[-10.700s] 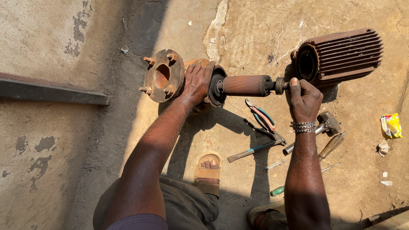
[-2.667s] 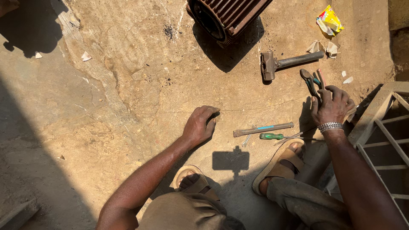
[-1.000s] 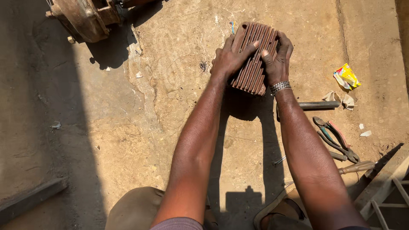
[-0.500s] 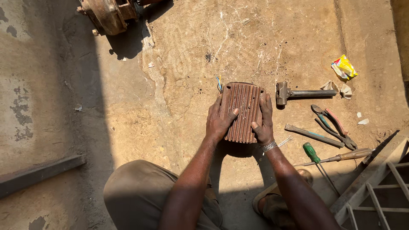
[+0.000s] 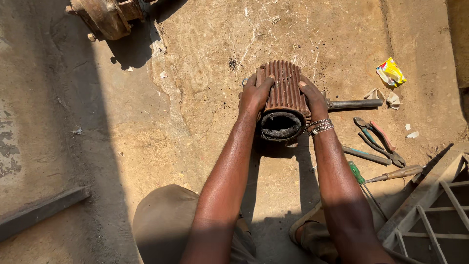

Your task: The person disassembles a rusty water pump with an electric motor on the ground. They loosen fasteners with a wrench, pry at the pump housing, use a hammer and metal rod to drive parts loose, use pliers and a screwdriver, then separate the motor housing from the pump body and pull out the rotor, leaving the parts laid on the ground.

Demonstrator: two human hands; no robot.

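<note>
Head view:

- Ribbed motor housing (image 5: 284,95): rusty brown cylinder with lengthwise fins, lying on the concrete floor (image 5: 195,122) in front of me, its open dark end turned toward me.
- My left hand (image 5: 255,94): pressed against the housing's left flank, fingers clamped over the fins near the far end.
- My right hand (image 5: 312,100): clamped on the housing's right flank, fingers laid over the fins; metal bracelets (image 5: 320,127) sit at the wrist.
- Hammer (image 5: 354,103): lying on the floor just beside my right hand, handle pointing right.
- Pliers (image 5: 378,139): red and blue-green handles, on the floor to the right of my right forearm.
- Flat metal tool (image 5: 366,155): lying below the pliers; its kind I cannot tell.
- Green-handled screwdriver (image 5: 355,172): near my right forearm.
- Wooden-handled tool (image 5: 395,173): just beside the green one.
- Yellow wrapper (image 5: 391,72): crumpled, well apart at the upper right.
- Rusty flanged machine part (image 5: 105,17): at the top left edge, well apart from the housing.
- Metal frame (image 5: 430,210): in the lower right corner.
- Metal bar (image 5: 41,212): on the floor at lower left, in shadow.
</note>
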